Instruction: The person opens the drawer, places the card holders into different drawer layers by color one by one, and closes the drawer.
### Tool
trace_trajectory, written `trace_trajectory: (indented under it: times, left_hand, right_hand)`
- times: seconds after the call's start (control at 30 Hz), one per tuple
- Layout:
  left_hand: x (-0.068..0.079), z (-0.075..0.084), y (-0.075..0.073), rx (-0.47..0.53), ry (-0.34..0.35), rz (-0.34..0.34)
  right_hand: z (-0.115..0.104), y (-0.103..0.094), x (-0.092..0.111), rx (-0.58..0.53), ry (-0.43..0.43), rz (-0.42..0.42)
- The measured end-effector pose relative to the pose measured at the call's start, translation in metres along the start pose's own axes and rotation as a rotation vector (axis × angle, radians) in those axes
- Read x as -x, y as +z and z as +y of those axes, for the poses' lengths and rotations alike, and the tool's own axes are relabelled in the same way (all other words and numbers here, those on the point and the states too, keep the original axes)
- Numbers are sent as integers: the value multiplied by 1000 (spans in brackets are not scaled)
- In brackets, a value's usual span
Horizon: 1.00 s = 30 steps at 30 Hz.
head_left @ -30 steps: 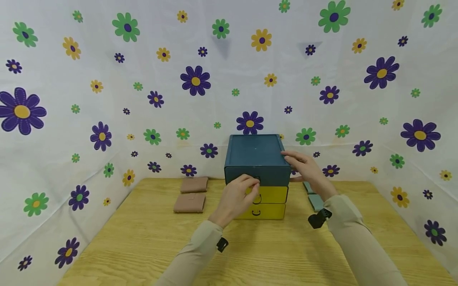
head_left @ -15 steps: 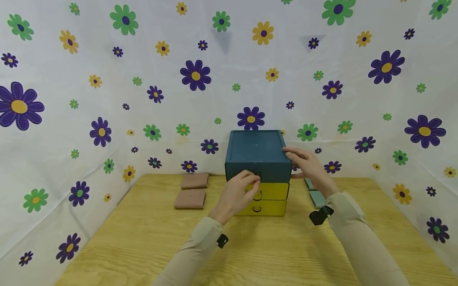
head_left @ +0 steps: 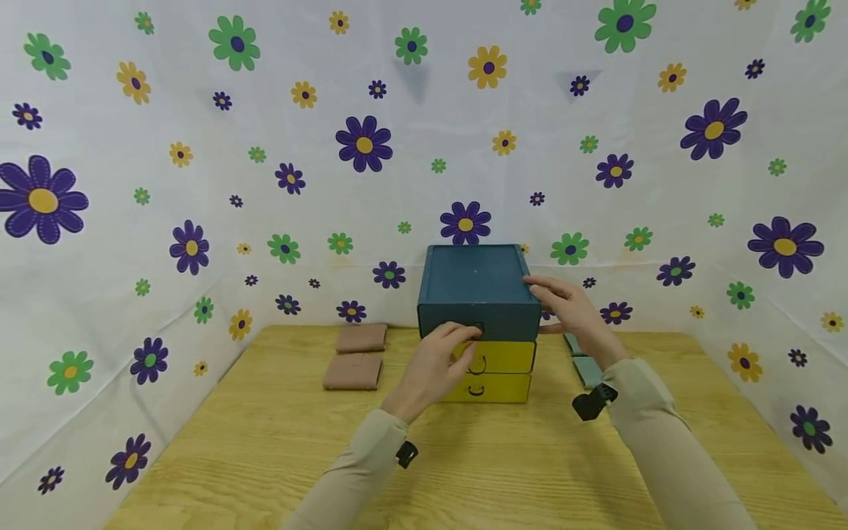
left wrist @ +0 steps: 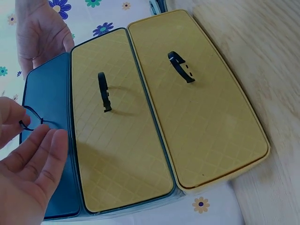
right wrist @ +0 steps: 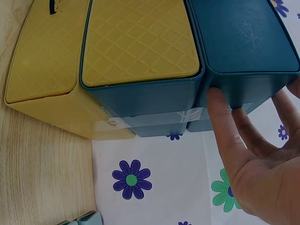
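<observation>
A stack of three drawers stands at the back of the table, the top drawer [head_left: 437, 320] blue, the middle drawer [left wrist: 122, 136] and the bottom drawer [left wrist: 215, 112] with yellow fronts. My left hand [head_left: 430, 368] is at the top drawer's front. Its fingers pinch the small black loop handle [left wrist: 33, 115], partly hidden by them. The right hand [head_left: 573, 316] rests its spread fingers against the right side of the blue top unit; in the right wrist view, fingertips [right wrist: 218, 98] touch that side wall. Black handles hang on both yellow fronts.
Two pinkish-brown wallet-like cases [head_left: 353, 371] lie left of the stack. Two green folded cases [head_left: 587, 372] lie to its right, partly behind the right arm. The wooden table [head_left: 265, 449] ends at a flower-patterned white cloth [head_left: 318, 44]. Clear tape [right wrist: 154, 120] runs along the stack's side.
The head view tilts slightly down, then partly back up. Both hands stay at the top drawer, and the stack shows no clear movement on the table.
</observation>
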<state>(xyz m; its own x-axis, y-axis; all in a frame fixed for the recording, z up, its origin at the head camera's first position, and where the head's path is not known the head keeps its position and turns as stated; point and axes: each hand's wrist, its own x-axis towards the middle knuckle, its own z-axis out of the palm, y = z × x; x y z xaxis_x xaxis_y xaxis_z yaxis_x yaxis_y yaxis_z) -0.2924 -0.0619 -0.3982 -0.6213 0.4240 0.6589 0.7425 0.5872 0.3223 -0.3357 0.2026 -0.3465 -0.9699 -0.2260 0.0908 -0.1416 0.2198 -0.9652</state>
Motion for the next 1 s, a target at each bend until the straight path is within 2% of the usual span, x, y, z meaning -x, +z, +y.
trace_trajectory:
  times: [0.13,0.33,0.43,0.7,1.0]
  left_hand:
    - [2,-1,-1,17,-10,9]
    - [6,-1,-4,59,-75,-5]
    - [10,-3,-4,69,-75,-8]
    - [17,-4,-4,1,-66,-83]
    - [22,-7,6,-32,-62,-152]
  right_hand:
    - [1,-1,-1,-12,2,-2]
    - [2,-1,-1,-9,1,-6]
    - [2,-1,-1,-8,0,-8]
    - [1,-1,-1,1,-3,-4]
    - [1,-1,0,-1,1,-3]
